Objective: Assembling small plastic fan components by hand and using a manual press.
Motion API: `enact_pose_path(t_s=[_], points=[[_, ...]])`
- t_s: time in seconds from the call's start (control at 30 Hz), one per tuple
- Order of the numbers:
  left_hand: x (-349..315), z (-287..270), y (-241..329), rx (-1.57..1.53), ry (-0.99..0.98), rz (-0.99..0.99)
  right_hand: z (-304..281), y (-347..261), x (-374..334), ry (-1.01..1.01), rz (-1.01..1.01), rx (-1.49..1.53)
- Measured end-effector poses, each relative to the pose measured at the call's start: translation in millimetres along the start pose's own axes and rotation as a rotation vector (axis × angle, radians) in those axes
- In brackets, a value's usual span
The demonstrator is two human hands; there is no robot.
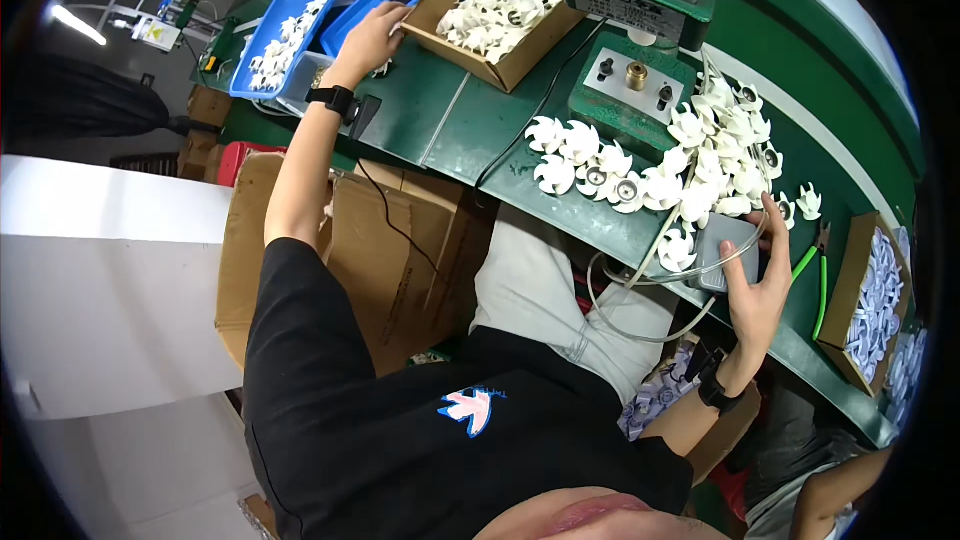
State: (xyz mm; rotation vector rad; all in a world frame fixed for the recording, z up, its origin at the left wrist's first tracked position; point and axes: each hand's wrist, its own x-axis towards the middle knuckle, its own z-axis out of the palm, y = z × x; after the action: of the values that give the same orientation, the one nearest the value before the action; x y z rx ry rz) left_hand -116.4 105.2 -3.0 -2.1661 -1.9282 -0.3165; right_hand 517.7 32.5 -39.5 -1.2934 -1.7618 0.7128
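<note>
My left hand (pixel 372 43) reaches to the near left corner of a cardboard box (pixel 478 67), thumb and fingers closed at its rim. The box holds a heap of white fan impellers (pixel 505 12). A small piece beneath the left palm is mostly covered. At the right, my right hand (pixel 760 285) curves around a small grey box (pixel 722 248) at the bench edge, its thumb and fingers on either side. A clear tube (pixel 690 278) loops by this hand. Beyond it lies a pile of white impellers (pixel 725 155), several with dark metal centres.
A green press (pixel 640 0) with a fixture block (pixel 620 90) stands at the back. Blue trays (pixel 262 50) are at far left. Green-handled pliers (pixel 822 285) and a carton of pale purple parts (pixel 868 315) sit at the right. Another person's arm (pixel 840 490) shows lower right.
</note>
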Motion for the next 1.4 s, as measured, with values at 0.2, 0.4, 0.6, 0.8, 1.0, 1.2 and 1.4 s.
enact_pose_path(t_s=[0.2, 0.4, 0.6, 0.8, 1.0, 1.2, 1.4], points=[[-1.8, 41.4, -8.5, 0.145, -0.015, 0.014, 0.2, -2.5, -2.6, -0.002, 0.01, 0.0], [-14.1, 19.4, 20.3, 0.214, -0.108, -0.039, -0.3, 0.6, -4.2, 0.021, -0.006, -0.03], [-46.5, 45.9, 14.6, 0.157, 0.017, -0.124, -1.9, 0.5, -1.7, -0.002, -0.011, -0.026], [-51.9, 31.9, 43.2, 0.137, -0.018, -0.163, -1.3, 2.6, -3.5, 0.005, 0.016, -0.02], [-65.5, 36.6, 42.4, 0.093, -0.005, -0.275, -0.1, 1.1, -2.9, 0.0, -0.004, -0.016], [-89.3, 18.0, 68.1, 0.005, -0.003, -0.224, 2.0, -0.4, -1.4, -0.002, 0.006, -0.001], [-94.1, 3.5, 100.7, -0.068, -0.025, -0.024, 1.4, 5.2, -3.2, 0.011, -0.011, -0.023]])
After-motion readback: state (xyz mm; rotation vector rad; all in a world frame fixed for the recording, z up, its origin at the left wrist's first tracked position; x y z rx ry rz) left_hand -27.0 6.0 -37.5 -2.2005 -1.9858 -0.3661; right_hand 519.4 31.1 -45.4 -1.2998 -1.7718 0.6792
